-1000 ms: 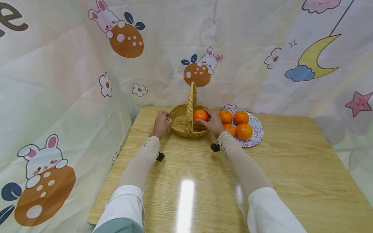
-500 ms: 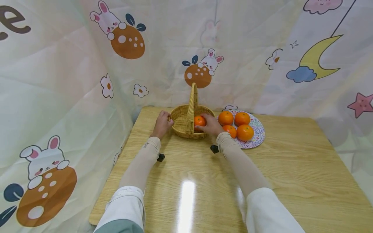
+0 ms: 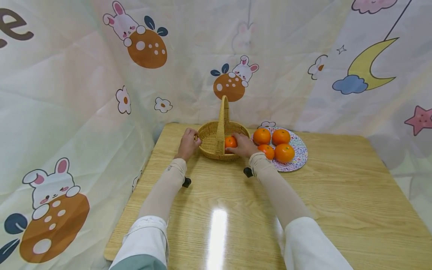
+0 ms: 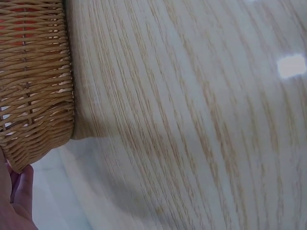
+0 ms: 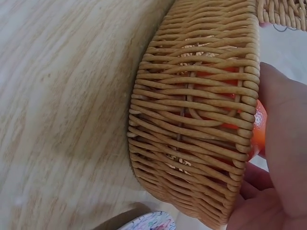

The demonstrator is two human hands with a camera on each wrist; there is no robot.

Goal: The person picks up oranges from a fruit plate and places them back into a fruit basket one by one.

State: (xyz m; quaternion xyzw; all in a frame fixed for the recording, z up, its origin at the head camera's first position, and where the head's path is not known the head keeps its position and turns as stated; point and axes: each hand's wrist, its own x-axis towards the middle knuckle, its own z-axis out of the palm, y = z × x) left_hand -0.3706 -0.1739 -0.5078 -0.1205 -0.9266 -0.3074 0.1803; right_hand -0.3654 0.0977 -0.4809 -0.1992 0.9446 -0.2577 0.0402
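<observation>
A wicker basket [image 3: 208,135] with a tall arched handle stands at the back of the table. My left hand [image 3: 187,144] pinches its rim at the left end; in the left wrist view, fingers [image 4: 23,191] show at the basket's edge. Inside the right half of the basket is a mandarin orange [image 3: 230,141], held by my right hand [image 3: 245,145] with thumb and fingers around it. Through the weave in the right wrist view, the mandarin's orange skin [image 5: 259,127] shows low in the basket. Whether it touches the basket floor is hidden.
Just right of the basket lies a speckled round plate [image 3: 300,153] bearing several mandarins [image 3: 284,153]. The wooden table [image 3: 337,195] reaches toward me and to the right. A printed cloth [image 3: 189,56] hangs close behind the basket and along the left side.
My right hand has lowered the mandarin from rim height down into the basket's right half. The left hand keeps its hold on the rim.
</observation>
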